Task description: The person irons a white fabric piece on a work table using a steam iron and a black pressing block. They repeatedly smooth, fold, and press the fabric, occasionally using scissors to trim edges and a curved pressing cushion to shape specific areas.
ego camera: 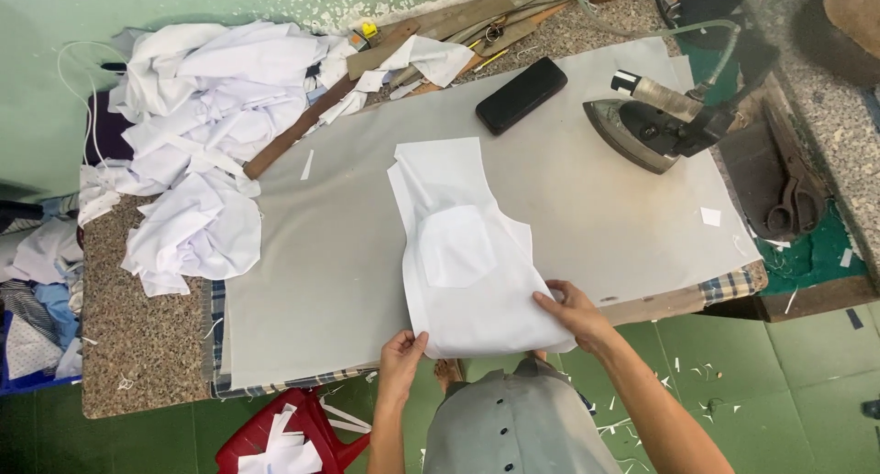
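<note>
Left hand [400, 357] and right hand [575, 314] both pinch the near hem of the white panel [463, 254]; keep fingers spread wide, tension even, pocket [456, 245] beyond the fingertips lying flat.

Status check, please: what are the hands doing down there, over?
Left hand and right hand grip white fabric piece at near edge. Flat on grey board. Iron parked apart.

We see one package-like thing: a black oblong case [522, 94] lying closed and slantwise on the grey ironing pad's [321, 281] far side. No labels, signs or screens.
</note>
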